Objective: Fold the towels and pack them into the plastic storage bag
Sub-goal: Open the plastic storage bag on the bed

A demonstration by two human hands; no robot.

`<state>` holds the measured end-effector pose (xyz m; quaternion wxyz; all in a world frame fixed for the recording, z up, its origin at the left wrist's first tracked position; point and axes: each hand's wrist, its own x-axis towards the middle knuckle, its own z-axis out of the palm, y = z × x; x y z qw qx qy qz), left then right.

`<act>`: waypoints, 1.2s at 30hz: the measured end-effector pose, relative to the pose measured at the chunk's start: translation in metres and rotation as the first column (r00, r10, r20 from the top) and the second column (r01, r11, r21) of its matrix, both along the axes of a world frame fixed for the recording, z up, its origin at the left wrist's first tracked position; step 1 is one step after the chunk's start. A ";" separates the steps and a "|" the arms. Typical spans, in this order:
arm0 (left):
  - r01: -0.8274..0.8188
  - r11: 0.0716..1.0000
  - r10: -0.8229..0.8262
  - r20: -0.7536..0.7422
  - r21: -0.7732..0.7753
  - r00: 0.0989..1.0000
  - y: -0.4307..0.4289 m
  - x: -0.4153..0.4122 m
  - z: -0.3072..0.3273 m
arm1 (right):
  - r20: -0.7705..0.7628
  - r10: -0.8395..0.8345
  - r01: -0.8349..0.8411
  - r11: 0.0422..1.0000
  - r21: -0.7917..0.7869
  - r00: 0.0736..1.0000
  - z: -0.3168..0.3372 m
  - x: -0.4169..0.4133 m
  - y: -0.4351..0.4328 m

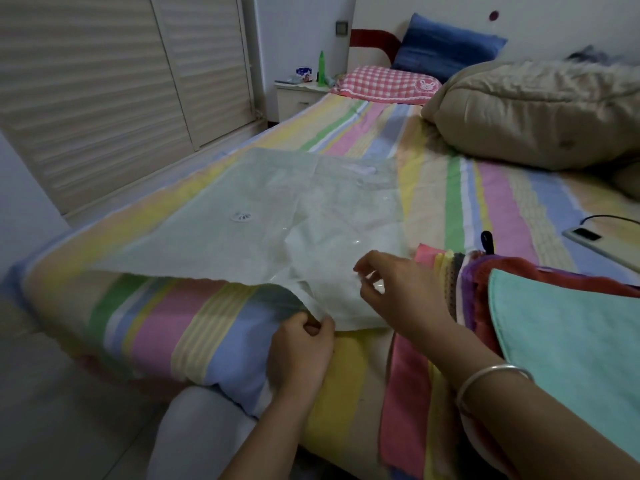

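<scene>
A large clear plastic storage bag (263,209) lies flat on the striped bed, a round white valve on its top. At the bed's front edge my left hand (304,344) pinches the bag's near edge. Just above and to the right, my right hand (394,285) pinches the same edge between thumb and fingers. To the right of my hands lies a pile of towels (460,292): a teal one (568,334) on top, then red, purple, grey, yellow and pink layers. A pink towel (405,403) hangs over the bed's front edge.
A beige duvet (533,112) is bunched at the back right, with a checked pillow (384,84) and a blue pillow (446,46) behind it. A phone (592,240) on a cable lies at the right. A nightstand (298,95) with a green bottle stands by the shuttered wardrobe.
</scene>
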<state>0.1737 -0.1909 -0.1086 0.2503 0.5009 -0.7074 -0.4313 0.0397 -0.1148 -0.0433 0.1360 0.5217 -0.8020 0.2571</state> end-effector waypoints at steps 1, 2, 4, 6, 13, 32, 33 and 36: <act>0.010 1.000 -0.010 0.004 0.010 1.000 0.000 -0.001 0.001 | -0.015 0.008 -0.007 0.998 0.060 1.000 -0.004 0.001 0.002; 0.012 0.999 -0.011 -0.018 0.046 1.000 -0.001 -0.001 0.003 | -0.030 0.010 -0.007 0.994 0.112 0.999 -0.007 0.003 0.004; -0.032 0.983 0.057 -0.134 0.181 0.989 -0.008 -0.001 0.009 | -0.061 0.009 0.000 0.989 0.150 0.998 -0.012 0.007 0.007; -0.118 0.939 0.205 -0.249 0.323 0.947 -0.021 0.000 0.013 | -0.111 -0.017 0.032 0.991 0.132 0.994 -0.014 0.008 0.010; -0.200 0.932 0.316 -0.402 0.303 0.859 -0.028 0.004 0.019 | -0.312 -0.150 0.175 0.983 0.053 0.938 -0.007 0.008 0.004; -0.113 0.992 0.119 -0.115 0.057 0.986 -0.030 0.005 0.014 | -0.304 -0.230 0.174 0.964 -0.202 0.925 0.051 -0.001 -0.049; -0.126 0.990 0.135 -0.167 0.063 0.977 -0.032 0.003 0.020 | -0.317 -0.213 0.162 0.970 -0.182 0.924 0.044 0.005 -0.048; -0.263 0.964 0.262 -0.322 0.042 0.910 -0.046 0.002 0.044 | -0.325 -0.169 0.124 0.980 -0.155 0.930 0.029 0.015 -0.048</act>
